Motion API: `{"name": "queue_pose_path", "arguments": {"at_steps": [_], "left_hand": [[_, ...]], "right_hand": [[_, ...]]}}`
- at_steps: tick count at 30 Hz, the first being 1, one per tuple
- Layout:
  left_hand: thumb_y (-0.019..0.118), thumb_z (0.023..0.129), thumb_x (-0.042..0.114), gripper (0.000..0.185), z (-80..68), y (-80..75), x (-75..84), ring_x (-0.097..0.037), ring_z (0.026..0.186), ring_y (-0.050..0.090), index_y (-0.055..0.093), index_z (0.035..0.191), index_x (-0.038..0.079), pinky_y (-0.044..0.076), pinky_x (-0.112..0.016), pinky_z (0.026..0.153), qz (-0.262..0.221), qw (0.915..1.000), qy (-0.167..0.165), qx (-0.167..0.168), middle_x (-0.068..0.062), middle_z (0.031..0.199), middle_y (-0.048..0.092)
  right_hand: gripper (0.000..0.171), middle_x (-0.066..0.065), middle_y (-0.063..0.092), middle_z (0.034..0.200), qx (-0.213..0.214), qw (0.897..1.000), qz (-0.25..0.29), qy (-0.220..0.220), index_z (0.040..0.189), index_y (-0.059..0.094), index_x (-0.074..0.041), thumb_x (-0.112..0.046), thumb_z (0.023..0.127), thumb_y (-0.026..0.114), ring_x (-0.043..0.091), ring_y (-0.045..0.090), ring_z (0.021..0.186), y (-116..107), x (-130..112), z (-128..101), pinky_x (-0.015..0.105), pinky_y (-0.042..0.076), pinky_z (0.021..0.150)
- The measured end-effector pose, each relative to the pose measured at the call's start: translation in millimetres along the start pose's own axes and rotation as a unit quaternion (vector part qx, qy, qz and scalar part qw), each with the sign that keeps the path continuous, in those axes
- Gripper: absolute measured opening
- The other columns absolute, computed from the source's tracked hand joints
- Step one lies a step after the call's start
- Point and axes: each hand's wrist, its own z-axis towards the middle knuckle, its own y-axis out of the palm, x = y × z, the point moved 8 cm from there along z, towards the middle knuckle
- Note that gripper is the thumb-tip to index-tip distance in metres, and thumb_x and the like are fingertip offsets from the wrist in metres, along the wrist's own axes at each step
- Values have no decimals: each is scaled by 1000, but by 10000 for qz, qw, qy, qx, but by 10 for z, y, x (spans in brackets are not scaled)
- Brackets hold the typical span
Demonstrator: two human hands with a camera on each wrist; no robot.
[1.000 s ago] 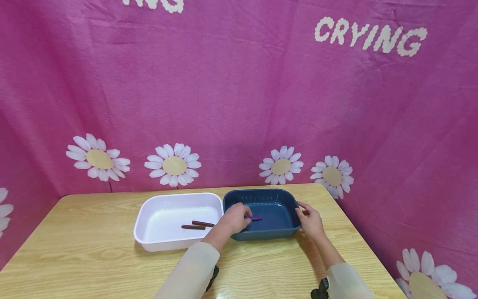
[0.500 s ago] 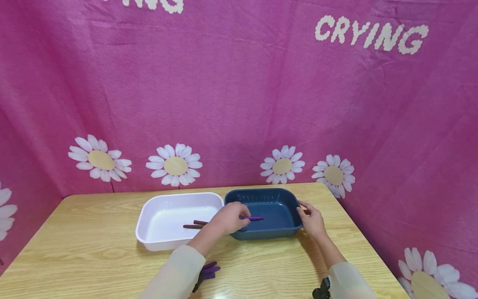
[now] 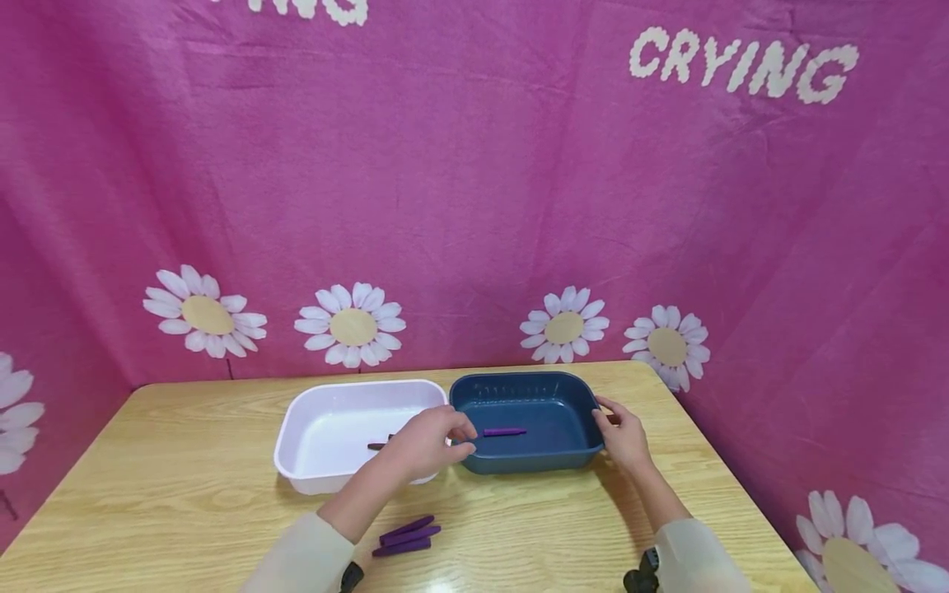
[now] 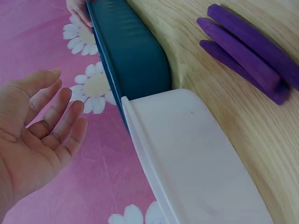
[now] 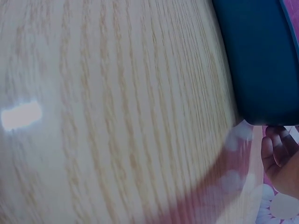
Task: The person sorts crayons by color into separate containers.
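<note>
The table [image 3: 185, 461] is seen to be of pale wood with a clear grain, smooth and faintly glossy, a bright glare being caught on it near the front edge. On the table, the white tray [image 3: 326, 473] and, touching its right side, the dark blue tray [image 3: 519, 461] are made of smooth plastic with a soft sheen. The purple sticks [image 3: 406, 536] in front of the white tray look matt and waxy. Behind the table, a pink backdrop [image 3: 460, 189] of matt, slightly creased cloth is hung.
</note>
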Motion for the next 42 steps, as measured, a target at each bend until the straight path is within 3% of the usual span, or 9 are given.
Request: {"name": "queue_pose_path", "arguments": {"at_steps": [10,16,28,42], "left_hand": [[67,83,14,9,-275,-148,1,-14,76,58,69,89,8,48,-27,71,67,9986,365,387,2,78,62],[66,82,12,7,-460,-135,-78,-7,72,58,70,87,8,47,-22,67,-29,9985,482,246,4,76,64],[69,81,13,8,-877,76,-393,0,67,49,68,86,7,43,-20,61,-317,9993,40,-195,9,72,58],[67,82,13,6,-974,298,-669,1,63,45,68,80,8,40,-20,57,-259,9993,-268,68,7,67,57]], "right_hand": [[36,28,63,99,86,9998,-139,-139,127,55,-1,-16,94,53,15,59,72,-39,-1,14,18,46,57],[36,28,63,101,71,9997,-178,-146,128,55,-1,-17,95,52,20,62,76,-41,13,40,18,46,58],[36,28,64,102,78,9997,-149,-165,128,55,-1,-17,95,52,21,62,80,-23,14,55,16,46,60],[37,28,64,103,61,9999,-124,-102,128,55,-2,-18,95,52,25,63,83,13,53,49,16,46,60]]}}
